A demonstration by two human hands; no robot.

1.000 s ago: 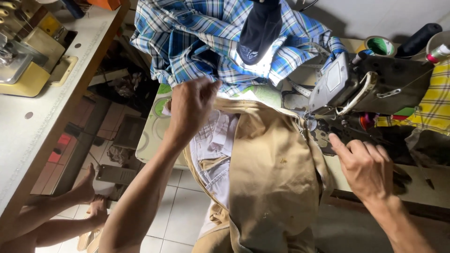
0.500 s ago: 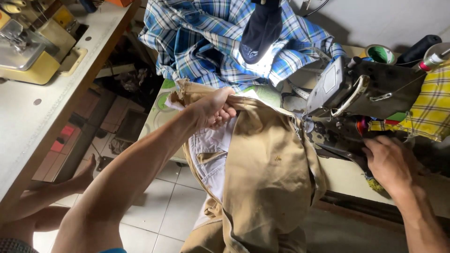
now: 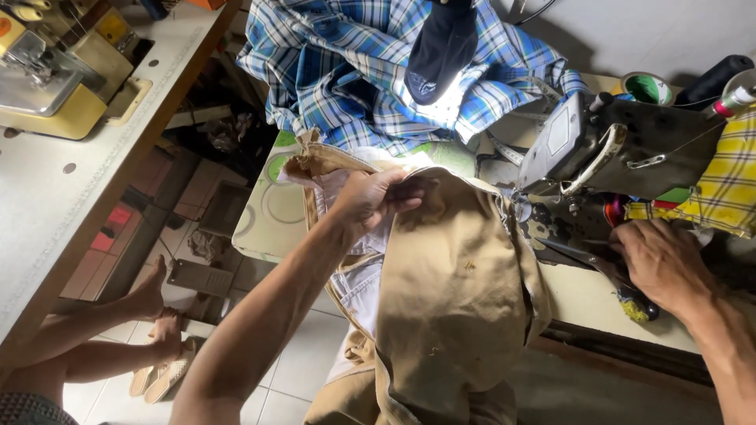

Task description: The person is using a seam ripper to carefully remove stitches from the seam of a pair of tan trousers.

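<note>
Tan trousers (image 3: pixel 457 299) hang off the front of the sewing table, their white pocket lining (image 3: pixel 364 275) showing. My left hand (image 3: pixel 370 201) grips the folded waistband of the trousers at the top, fingers closed on the cloth. My right hand (image 3: pixel 661 264) lies at the right on the table below the dark sewing machine (image 3: pixel 622 149), fingers curled over a pair of scissors (image 3: pixel 579 253) whose blades point left. A lamp lights the cloth beside the machine's needle.
A blue plaid shirt (image 3: pixel 346 63) with a dark cap (image 3: pixel 441 43) on it lies behind the trousers. Yellow plaid cloth (image 3: pixel 728 181) drapes at the right. A second machine (image 3: pixel 55 79) stands on the left table. Another person's legs and sandalled feet (image 3: pixel 157 346) are at lower left.
My left hand came down and closed on the trousers' waistband. My right hand moved right, off the trousers, onto the scissors by the machine.
</note>
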